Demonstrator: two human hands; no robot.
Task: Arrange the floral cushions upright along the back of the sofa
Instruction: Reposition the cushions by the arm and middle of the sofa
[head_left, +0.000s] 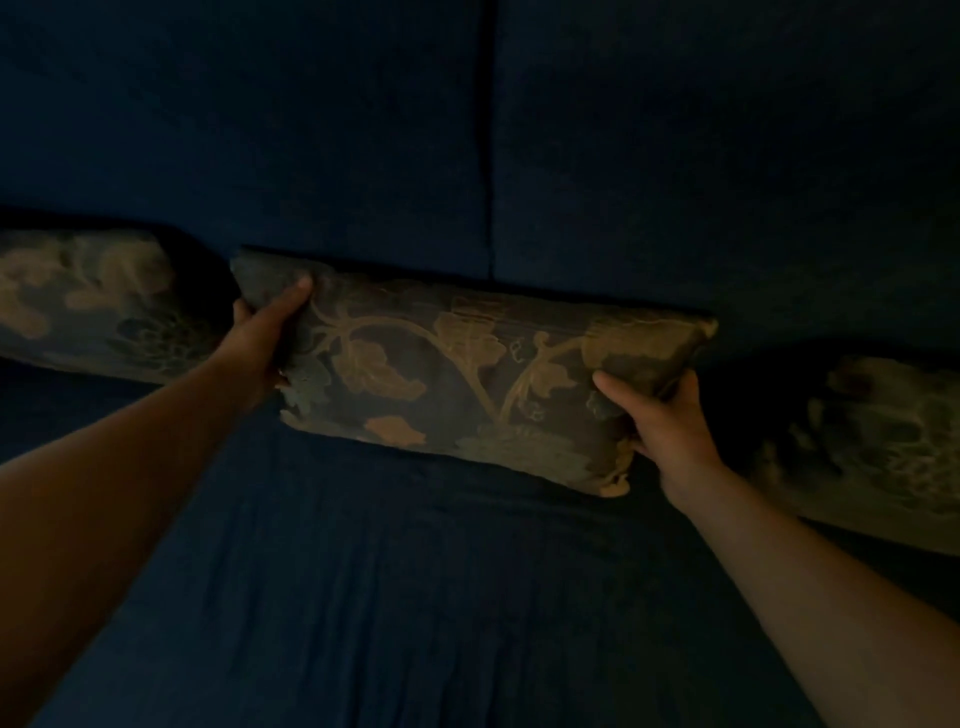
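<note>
Dim head view. I see the middle cushion (457, 374) at frame centre, standing on the seat (415, 597) with its top edge against the sofa back (675, 156). My left hand (262, 340) clasps its left end, thumb on the front face, fingers hidden behind. My right hand (662, 423) clasps its right end the same way. A second cushion (88, 301) stands at the left edge of the frame, a third (878, 441) at the right edge; both lean on the back, apart from the middle one.
</note>
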